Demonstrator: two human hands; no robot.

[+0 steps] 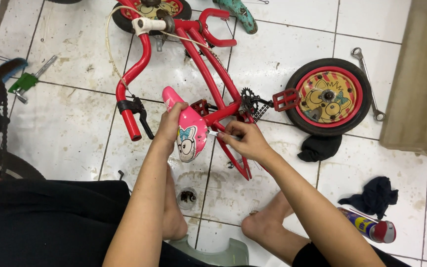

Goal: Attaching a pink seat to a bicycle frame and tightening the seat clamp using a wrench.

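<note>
The pink saddle (188,129) of a small red bicycle (208,74) sits at the middle of the view, the bike lying on its side on a white tiled floor (70,133). The left hand (170,123) is wrapped around the saddle's nose side, fingers curled closed on it and steadying it. The right hand (243,139) is pinched shut on a small metal tool (213,133), possibly a wrench or key, at the clamp just under the saddle; the tip is too small to make out.

Just beyond lie the chain sprocket (247,96) and a red pedal (285,99), then a loose wheel (328,96) with a spanner (369,84) beside it. Dark rags (371,195) and a spray can (369,226) lie to the right, near the bare feet.

The risk I see: the tool could slip off the fastener, sending knuckles into the sprocket teeth, since the frame rests loosely on a slick, stained floor.
</note>
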